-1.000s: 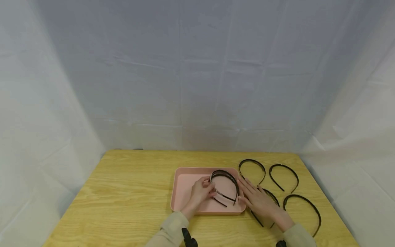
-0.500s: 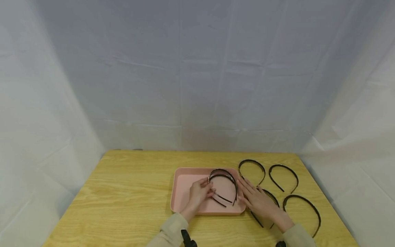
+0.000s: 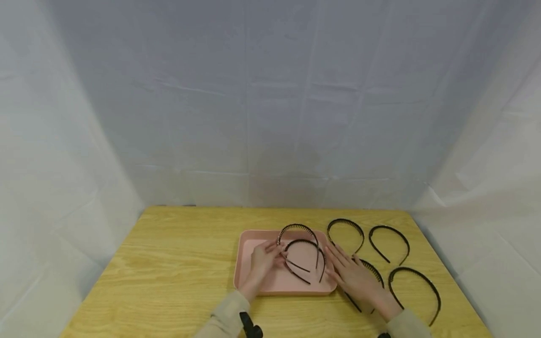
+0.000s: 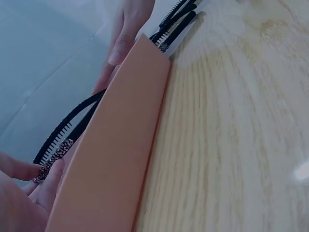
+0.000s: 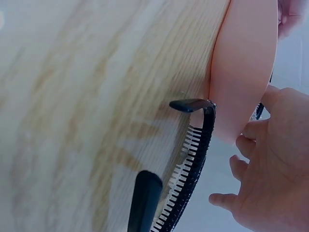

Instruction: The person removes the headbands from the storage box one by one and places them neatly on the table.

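Note:
My left hand [image 3: 263, 264] pinches the left side of a black toothed headband [image 3: 297, 225] over the pink tray [image 3: 249, 256]. In the left wrist view, thumb and fingers hold its sparkly, stone-covered part [image 4: 59, 149]. A second black headband [image 3: 302, 241] lies in the tray, partly overlapped by the held one. My right hand [image 3: 357, 280] rests at the tray's right edge with its fingers fairly straight, and in the right wrist view that hand [image 5: 270, 164] touches the tray's wall [image 5: 244, 63]. Part of a headband [image 3: 372, 268] beneath it is hidden.
More black headbands lie on the wooden table [image 3: 181, 253] right of the tray: one at the back [image 3: 345, 220], one at the far right [image 3: 389, 228] and one nearer the front [image 3: 416, 271]. White sheeting [image 3: 270, 141] hangs behind and at both sides.
My left hand has moved left and slightly up with its headband, drawing it apart from the one in the tray. The right hand has stayed at the tray's right edge.

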Tool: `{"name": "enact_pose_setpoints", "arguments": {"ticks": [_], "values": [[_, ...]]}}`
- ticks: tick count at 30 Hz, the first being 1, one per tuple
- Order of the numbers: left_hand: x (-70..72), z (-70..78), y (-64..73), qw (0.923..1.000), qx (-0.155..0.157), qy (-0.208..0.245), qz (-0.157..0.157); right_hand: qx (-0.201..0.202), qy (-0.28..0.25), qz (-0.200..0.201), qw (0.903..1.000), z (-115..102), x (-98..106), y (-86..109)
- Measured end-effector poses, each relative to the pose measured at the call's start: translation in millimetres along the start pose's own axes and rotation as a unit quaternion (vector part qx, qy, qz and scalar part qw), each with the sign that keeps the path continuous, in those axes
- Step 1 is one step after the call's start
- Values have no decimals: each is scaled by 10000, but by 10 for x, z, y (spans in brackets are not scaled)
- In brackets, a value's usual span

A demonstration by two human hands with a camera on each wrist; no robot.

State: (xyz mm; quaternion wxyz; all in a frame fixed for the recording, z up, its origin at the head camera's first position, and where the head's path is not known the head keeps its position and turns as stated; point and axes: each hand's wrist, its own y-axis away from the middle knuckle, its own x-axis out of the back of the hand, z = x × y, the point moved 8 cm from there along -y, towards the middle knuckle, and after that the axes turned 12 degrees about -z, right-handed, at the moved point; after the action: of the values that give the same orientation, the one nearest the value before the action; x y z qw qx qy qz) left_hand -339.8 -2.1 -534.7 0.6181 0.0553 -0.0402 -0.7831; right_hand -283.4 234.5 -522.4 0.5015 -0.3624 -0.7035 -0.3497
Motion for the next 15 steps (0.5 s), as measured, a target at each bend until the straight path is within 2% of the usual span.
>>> {"name": "enact_pose_setpoints", "arguments": {"ticks": [4, 7, 10, 15], "values": [[102, 69, 11, 9995, -104, -290, -18, 71, 95, 132, 9998, -15, 2, 11], [163, 127, 7, 9995, -190, -201, -148, 10, 254, 103, 9996, -26, -5, 7], [210, 202, -2, 9987, -324, 98, -370, -72, 433, 87, 9990, -34, -13, -6], [302, 338, -17, 9960, -654, 174, -579, -32, 547, 338, 9979, -29, -20, -10]]}}
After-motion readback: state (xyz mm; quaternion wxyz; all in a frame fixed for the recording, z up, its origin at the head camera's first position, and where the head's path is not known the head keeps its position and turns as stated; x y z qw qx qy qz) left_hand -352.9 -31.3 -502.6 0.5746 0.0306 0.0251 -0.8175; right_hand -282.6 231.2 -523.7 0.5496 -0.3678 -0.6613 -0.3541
